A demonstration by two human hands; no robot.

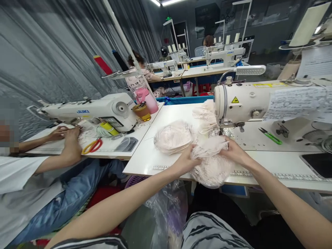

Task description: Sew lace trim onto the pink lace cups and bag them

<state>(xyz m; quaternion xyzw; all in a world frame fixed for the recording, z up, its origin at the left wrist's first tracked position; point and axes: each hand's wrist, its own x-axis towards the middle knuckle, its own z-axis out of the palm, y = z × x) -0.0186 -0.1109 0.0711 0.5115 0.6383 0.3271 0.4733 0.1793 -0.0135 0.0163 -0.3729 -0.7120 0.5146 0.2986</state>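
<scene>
Both my hands grip a pale pink lace bra cup piece (211, 169) at the front edge of the sewing table, just before the sewing machine (242, 100). My left hand (185, 160) pinches its left side, fingers partly hidden by the lace. On the right, my right hand (234, 152) closes on the upper edge, near the needle area. A rounded stack of similar lace pieces (173, 136) lies to the left of my left hand. More pale lace (204, 116) is bunched behind, beside the machine head.
Green thread snips (270, 136) lie on the machine bed. A phone (317, 165) rests at the right edge. To the left, a co-worker's hands (68, 133) work at another machine (98, 110), near red-and-yellow scissors (92, 146), an amber cup (142, 111) and a pink bottle (147, 100).
</scene>
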